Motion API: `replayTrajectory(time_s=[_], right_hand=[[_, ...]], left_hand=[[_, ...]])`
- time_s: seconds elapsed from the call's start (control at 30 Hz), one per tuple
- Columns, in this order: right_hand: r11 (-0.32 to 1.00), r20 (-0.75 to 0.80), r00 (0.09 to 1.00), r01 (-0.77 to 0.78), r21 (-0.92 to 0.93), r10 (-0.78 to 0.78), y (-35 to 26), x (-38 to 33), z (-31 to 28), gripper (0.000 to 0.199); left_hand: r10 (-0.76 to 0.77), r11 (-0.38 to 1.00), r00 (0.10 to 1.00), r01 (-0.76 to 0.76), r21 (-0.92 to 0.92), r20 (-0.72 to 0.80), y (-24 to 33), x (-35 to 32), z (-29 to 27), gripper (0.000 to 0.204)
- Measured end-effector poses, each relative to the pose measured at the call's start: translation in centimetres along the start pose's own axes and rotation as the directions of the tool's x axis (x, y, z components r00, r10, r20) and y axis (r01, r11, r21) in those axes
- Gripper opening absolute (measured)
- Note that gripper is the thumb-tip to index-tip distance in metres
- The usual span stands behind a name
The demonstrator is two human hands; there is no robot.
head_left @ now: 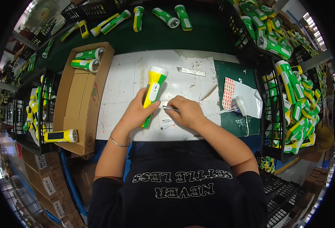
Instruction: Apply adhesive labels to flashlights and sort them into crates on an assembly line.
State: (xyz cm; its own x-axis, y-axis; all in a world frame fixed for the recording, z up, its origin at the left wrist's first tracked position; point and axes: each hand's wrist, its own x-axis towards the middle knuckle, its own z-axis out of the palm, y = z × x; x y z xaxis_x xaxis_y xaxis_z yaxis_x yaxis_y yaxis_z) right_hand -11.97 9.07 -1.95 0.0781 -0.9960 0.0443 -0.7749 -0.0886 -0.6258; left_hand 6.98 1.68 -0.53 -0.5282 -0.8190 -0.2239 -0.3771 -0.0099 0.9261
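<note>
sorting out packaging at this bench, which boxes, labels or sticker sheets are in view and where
Open cardboard box: left of the white mat, brown, long, holding three torches.
Sticker sheet: right of the mat, white with rows of small red stickers.
Stacked cartons: lower left, under the bench, brown with white labels.
Print on box flap: small red and green mark.

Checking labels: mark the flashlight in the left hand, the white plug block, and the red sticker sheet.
yellow-green flashlight (152, 91): head view, on its white switch panel.
white plug block (240, 105): head view, on its top face.
red sticker sheet (228, 92): head view, on the middle of the sheet.
</note>
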Motion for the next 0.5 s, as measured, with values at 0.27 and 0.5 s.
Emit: replayTrajectory(time_s=[0.27, 0.5], right_hand=[[0.674, 0.105, 0.974, -0.214, 0.707, 0.199, 1.6, 0.0, -4.4, 0.019], [0.543, 0.202, 0.946, -0.313, 0.779, 0.255, 1.8, -0.1, -5.2, 0.022]], left_hand=[[0.094, 0.989, 0.993, -0.101, 0.111, 0.066, 2.6, 0.2, 2.8, 0.06], [0.315, 0.902, 0.948, -0.31, 0.301, 0.032, 3.3, 0.4, 4.1, 0.059]])
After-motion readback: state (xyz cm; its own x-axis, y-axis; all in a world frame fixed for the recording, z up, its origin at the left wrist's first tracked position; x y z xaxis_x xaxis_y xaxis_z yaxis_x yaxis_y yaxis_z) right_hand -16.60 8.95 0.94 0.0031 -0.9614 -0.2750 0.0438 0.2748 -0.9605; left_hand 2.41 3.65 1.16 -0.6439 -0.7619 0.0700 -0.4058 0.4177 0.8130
